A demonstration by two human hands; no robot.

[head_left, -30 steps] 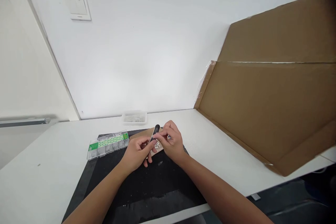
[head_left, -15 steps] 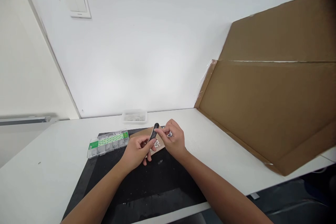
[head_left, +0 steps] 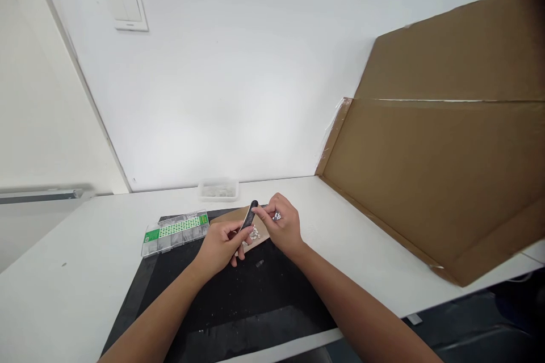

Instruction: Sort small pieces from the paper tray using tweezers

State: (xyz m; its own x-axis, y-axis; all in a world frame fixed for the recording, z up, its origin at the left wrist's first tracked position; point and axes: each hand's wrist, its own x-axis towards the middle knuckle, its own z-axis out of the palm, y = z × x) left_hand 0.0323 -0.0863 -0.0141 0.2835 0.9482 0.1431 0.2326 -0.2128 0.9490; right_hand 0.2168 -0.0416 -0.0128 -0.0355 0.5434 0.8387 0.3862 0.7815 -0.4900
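Note:
My left hand [head_left: 222,244] is closed on the lower end of a slim black object [head_left: 250,215] with a light edge, which tilts up and to the right. The fingers of my right hand [head_left: 281,224] are bent, with the thumb at the upper part of the black object; some small whitish pieces [head_left: 277,216] show by its fingers. Under both hands lies a brown sheet [head_left: 232,215] bearing small white pieces [head_left: 255,233]. What is between the right fingertips is too small to make out.
A clear compartment case [head_left: 179,232] with a green and white label lies at the left on a black mat [head_left: 238,306]. Behind stands a translucent tub [head_left: 218,190] by the wall. A large cardboard panel [head_left: 434,164] leans at the right.

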